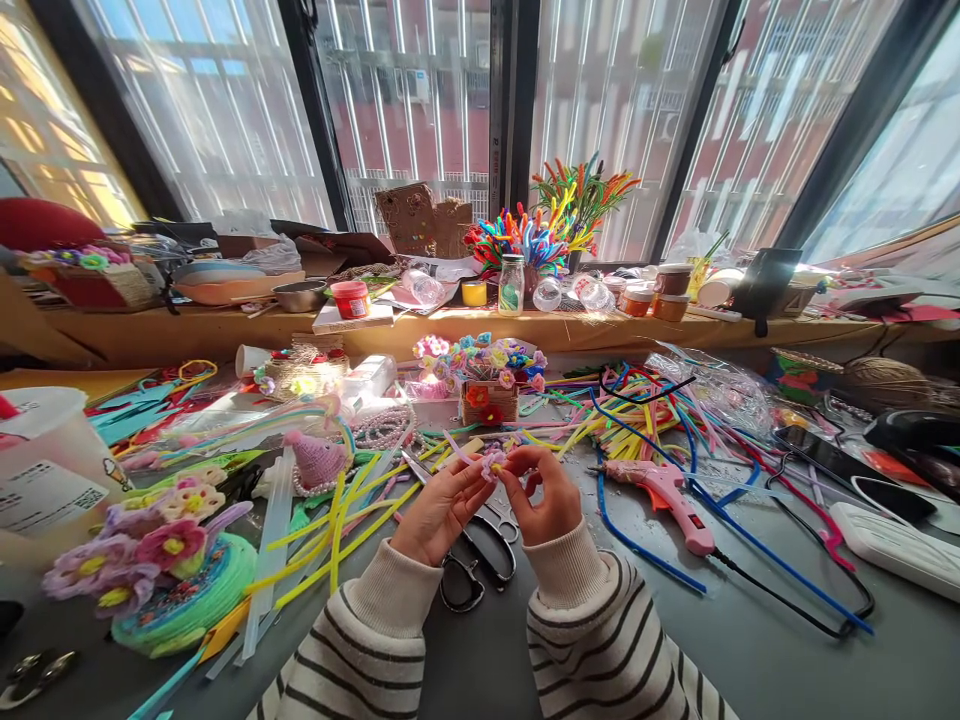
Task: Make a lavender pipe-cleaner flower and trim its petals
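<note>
Between my two hands, above the middle of the table, is a small lilac pipe-cleaner flower point(493, 465) with a yellow centre. My left hand point(442, 505) pinches its left side, and a pale lilac strand sticks up there. My right hand point(546, 492) grips its right edge between thumb and forefinger. Black-handled scissors point(480, 560) lie on the table below my hands, their blades partly hidden by the left one. To the right rests a pink glue gun point(664, 495). Yellow pipe cleaners point(337, 530) spread out left of my hands.
A flower box point(487, 400) stands behind my hands. At the left are a green pot with crocheted-looking flowers point(184, 590) and a plastic cup point(52, 470). Blue pipe cleaners point(645, 550) and the glue gun's cord point(780, 605) cross the right side. Jars point(511, 285) line the window ledge.
</note>
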### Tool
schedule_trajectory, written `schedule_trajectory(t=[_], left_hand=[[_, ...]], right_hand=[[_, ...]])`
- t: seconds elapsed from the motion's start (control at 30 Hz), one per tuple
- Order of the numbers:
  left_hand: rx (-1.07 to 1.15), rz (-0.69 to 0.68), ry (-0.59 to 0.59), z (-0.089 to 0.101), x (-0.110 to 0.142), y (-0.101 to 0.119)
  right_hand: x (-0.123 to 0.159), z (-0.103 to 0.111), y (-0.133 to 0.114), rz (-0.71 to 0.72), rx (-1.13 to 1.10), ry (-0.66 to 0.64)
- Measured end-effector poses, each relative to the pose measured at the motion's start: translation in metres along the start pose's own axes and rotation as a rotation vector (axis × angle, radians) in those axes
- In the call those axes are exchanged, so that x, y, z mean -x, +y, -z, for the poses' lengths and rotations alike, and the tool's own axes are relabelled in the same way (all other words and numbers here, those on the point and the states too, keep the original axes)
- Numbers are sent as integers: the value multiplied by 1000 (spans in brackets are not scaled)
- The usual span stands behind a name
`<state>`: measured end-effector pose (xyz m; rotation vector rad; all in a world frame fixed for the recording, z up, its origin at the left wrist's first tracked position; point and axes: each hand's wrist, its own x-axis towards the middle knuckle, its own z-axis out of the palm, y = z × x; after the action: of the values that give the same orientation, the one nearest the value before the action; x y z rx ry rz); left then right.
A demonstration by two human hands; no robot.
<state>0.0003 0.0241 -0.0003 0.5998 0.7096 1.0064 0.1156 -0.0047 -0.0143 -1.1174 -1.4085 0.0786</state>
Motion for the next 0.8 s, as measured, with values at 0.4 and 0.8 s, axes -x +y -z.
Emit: schedule_trajectory(t=[0.4,0.8], left_hand=[[13,12,25,-1,0,0],[11,0,38,-1,0,0]], right_hand=[[1,-1,-1,28,-30,2],[1,-1,-1,68,6,13]])
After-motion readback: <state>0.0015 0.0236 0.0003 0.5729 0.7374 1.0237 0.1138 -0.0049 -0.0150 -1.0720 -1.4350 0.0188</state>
